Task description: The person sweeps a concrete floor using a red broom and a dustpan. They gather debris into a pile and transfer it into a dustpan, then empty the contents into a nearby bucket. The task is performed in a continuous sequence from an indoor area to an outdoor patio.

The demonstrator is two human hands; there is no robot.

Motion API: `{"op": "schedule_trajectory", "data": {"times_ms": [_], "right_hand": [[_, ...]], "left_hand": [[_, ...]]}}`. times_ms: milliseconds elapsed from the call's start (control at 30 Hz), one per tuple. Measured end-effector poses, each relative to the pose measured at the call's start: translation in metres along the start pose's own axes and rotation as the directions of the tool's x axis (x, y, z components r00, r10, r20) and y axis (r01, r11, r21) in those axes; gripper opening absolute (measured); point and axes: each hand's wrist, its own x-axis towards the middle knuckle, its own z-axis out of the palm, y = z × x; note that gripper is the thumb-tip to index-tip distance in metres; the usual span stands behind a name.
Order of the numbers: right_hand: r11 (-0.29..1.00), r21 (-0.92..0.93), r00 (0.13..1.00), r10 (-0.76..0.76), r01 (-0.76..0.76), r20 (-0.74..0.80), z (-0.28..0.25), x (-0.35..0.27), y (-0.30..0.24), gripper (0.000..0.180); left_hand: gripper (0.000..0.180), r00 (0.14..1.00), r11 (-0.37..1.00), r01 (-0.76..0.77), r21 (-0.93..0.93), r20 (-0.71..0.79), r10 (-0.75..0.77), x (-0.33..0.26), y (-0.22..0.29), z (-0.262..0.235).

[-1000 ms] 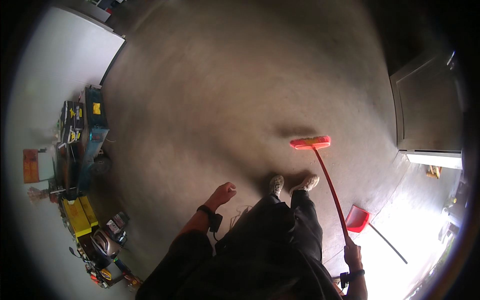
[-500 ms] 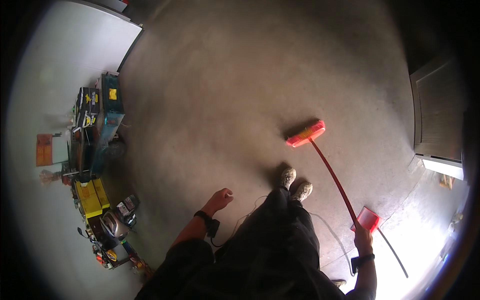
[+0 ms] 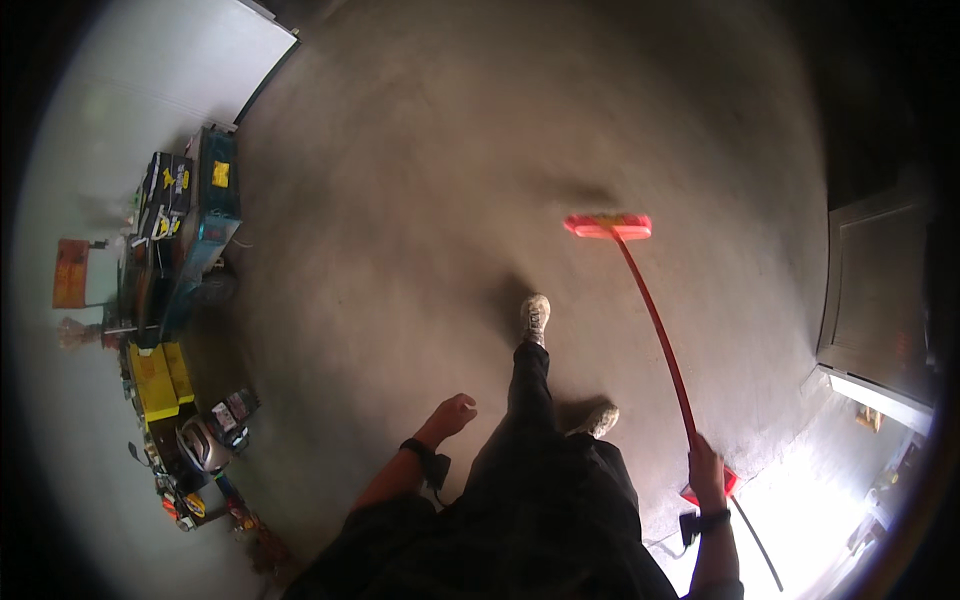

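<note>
So the right hand (image 3: 707, 472) has a proper grip on a red push broom (image 3: 655, 325), fingers wrapped round the upper part of the handle. The pole runs up and a bit left from there to the pinkish-red broom head (image 3: 608, 228), which is out ahead of the feet and off to the right, over a bare grey-brown floor (image 3: 420, 220). There's a dark shadow just past the bristles, and honestly I can't tell if they're touching the ground. The left hand (image 3: 446, 418) is hanging out in front of the body, well apart from the broom, fingers curled in; can't tell if it's fully closed, and I don't see anything in it. Both wrists have a black strap with a little dark box on it. Left shoe (image 3: 535, 318) is planted well ahead of the right shoe (image 3: 597, 421). A red dustpan (image 3: 732, 484) sits partly hidden behind the right hand, its dark stick pointing down and right into the bright patch. Over by the left wall there's a yellow box (image 3: 155, 383) and a teal cabinet (image 3: 216, 190).
</note>
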Motion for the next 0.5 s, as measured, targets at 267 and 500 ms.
{"op": "schedule_trajectory", "data": {"times_ms": [267, 500], "right_hand": [[0.925, -0.053, 0.915, -0.379, 0.375, -0.14, 0.008, 0.29, -0.224, 0.035], [0.902, -0.275, 0.936, -0.351, 0.334, -0.014, 0.036, 0.438, -0.383, 0.022]], "left_hand": [[0.028, 0.991, 0.994, 0.065, -0.092, -0.111, -0.075, 0.054, -0.006, -0.127], [0.03, 0.946, 0.933, 0.305, -0.188, -0.052, -0.32, 0.059, -0.033, -0.195]]}}
